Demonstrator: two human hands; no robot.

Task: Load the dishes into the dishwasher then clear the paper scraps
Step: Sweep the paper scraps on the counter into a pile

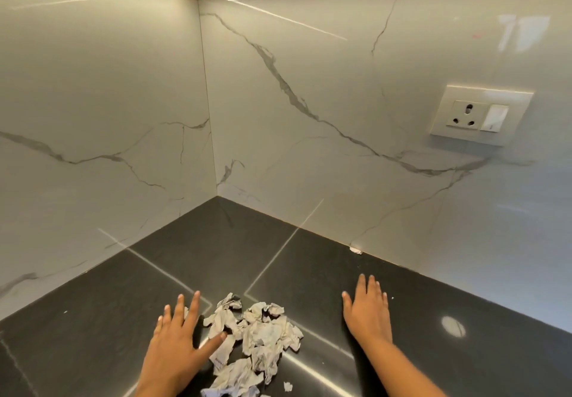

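Note:
A heap of crumpled paper scraps (253, 338) lies on the dark stone counter (93, 334), low in the middle of the view. My left hand (179, 344) lies flat to the left of the heap, fingers spread, and its thumb touches the heap's edge. My right hand (368, 313) rests flat on the counter to the right of the heap, fingers straight, a gap between it and the paper. One small loose scrap (288, 386) sits near the bottom edge. No dishes or dishwasher are in view.
White marble-look walls meet in a corner (213, 192) behind the counter. A wall socket with a switch (479, 116) is on the right wall. A tiny white scrap (356, 250) lies where the right wall meets the counter.

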